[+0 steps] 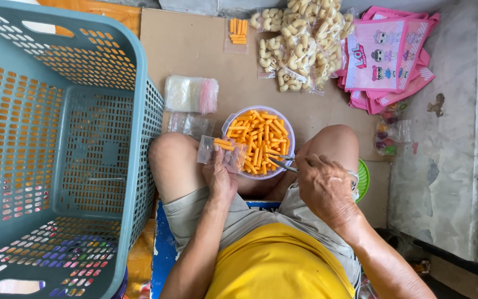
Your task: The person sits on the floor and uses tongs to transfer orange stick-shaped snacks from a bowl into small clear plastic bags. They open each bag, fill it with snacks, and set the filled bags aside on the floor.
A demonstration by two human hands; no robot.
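Left hand [219, 178] pinches a small clear bag [221, 153] with a few orange sticks inside, held at the near-left rim of the bowl [287, 130] of orange stick snacks between the knees. Right hand [323, 185] is clenched on metal tongs [281, 163], tips in the bowl's near-right side. Teal basket [56, 149] left; stack of empty bags [191, 94], packed snack bags [300, 44] and pink pouches [385, 55] far on the cardboard [195, 44].

Bare cardboard [195, 50] lies open beyond the bowl [258, 142]; basket [73, 138] walls the left
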